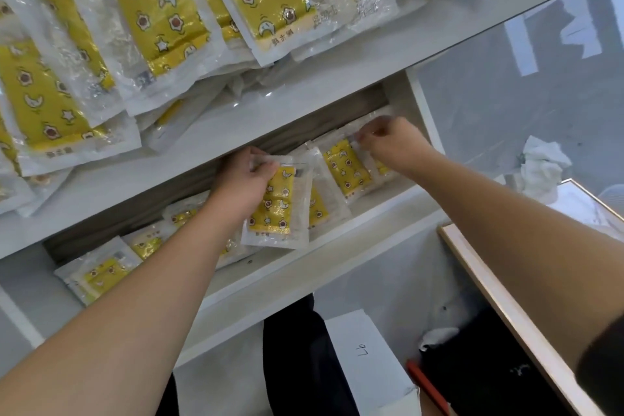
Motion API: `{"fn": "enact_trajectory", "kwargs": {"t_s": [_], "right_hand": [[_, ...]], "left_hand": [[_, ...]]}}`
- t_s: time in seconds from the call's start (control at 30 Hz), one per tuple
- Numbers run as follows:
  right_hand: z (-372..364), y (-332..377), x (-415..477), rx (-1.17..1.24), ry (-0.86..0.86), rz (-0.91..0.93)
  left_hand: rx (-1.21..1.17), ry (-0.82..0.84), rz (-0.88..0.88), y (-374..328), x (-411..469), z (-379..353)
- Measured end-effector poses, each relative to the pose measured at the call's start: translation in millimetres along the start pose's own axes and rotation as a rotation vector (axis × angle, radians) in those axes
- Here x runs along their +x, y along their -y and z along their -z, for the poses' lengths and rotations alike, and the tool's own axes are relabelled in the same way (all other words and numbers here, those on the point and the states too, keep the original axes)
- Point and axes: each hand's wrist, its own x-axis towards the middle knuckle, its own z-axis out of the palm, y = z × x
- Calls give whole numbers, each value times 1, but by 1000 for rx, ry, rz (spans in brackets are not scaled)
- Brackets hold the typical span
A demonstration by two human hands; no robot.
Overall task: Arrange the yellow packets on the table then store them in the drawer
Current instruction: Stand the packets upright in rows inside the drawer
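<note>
Left hand (244,179): mine, reaching into the drawer (304,267), fingers curled narrow and pinching the top edge of one packet (275,209). That packet is a flat, clear, crinkly plastic pouch with white sealed borders and a glossy yellow panel printed with stars and moons; it stands tilted, its lower edge near the drawer's front wall.

Right hand (393,143): mine, further back and to the right in the drawer, fingertips closed on the clear upper rim of a second packet (347,169) of the same kind. That one leans among other pouches at the drawer's right end. I cannot tell whether the pinch takes one pouch or several.

Drawer: white, smooth, rectangular, pulled open under the counter (216,121). A loose row of packets (101,272) lies along its floor to the left of my left forearm, overlapping and partly hidden by it.

Counter: white, glossy, flat top with a straight front edge. A heap (158,10) of the same yellow pouches covers its far part in overlapping layers, some overhanging each other, wrinkled film catching the light.

Below: a white box (368,361) sits beneath the drawer, on the floor.
</note>
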Motion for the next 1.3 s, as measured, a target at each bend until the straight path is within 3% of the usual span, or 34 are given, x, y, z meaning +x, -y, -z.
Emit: {"fn": "enact_trajectory", "kwargs": {"t_s": [0.1,0.23,0.3,0.43,0.53,0.63,0.73,0.87,1.0,1.1,1.3], "right_hand": [[6,-3,-7,252,387,-84],[10,-17,-4,420,509,-141],[10,-19,-3,376,451,-96],[11,-22,-1,213,137,-65],[11,-25,5,22,-107,-97],[8,-22,6,-261,-240,-163],[9,-16,0,-575,-264,-157],[5,-11,-10,-779,-291,35],[-10,-19,-7,-746,-180,194],[-19,-27,0,-638,-18,167],[-21,-29,2,-589,-49,133]], "left_hand": [[-115,20,45,-10,5,-18],[-287,32,93,-22,10,-41],[-353,31,118,-25,12,-49],[-498,-30,217,-24,19,-49],[-474,-77,255,-11,24,-47],[-426,-82,273,-5,26,-47],[-416,-58,258,-3,27,-50],[-411,-46,246,-4,25,-55],[-437,-40,264,-6,26,-58],[-473,-62,278,-7,26,-56],[-508,-65,280,-17,25,-63]]}}
